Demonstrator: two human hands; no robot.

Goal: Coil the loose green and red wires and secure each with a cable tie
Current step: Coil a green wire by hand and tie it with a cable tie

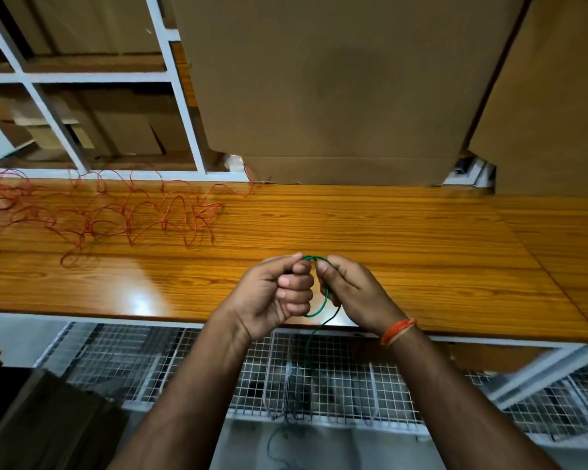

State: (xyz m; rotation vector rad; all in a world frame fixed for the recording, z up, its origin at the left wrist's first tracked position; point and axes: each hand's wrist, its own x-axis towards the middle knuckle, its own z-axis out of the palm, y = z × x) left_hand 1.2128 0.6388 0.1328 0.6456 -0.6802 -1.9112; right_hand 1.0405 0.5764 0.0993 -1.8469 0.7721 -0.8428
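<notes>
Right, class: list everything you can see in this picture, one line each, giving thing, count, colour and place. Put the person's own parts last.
green wire: one, green, held in a loop between both hands, its tail hanging down past the table edge.
red wire: one loose tangle, red, spread on the table's far left.
table: one, orange-brown wood grain, across the middle.
cardboard boxes: at least two large, brown, standing at the table's back.
shelf frame: one, white, back left, with more cardboard behind.
wire mesh rack: one, white grid, below the table's front edge.
wrist thread: one band, orange, on the right wrist.
left hand: grip closed on the green wire.
right hand: grip pinching the green wire.
</notes>
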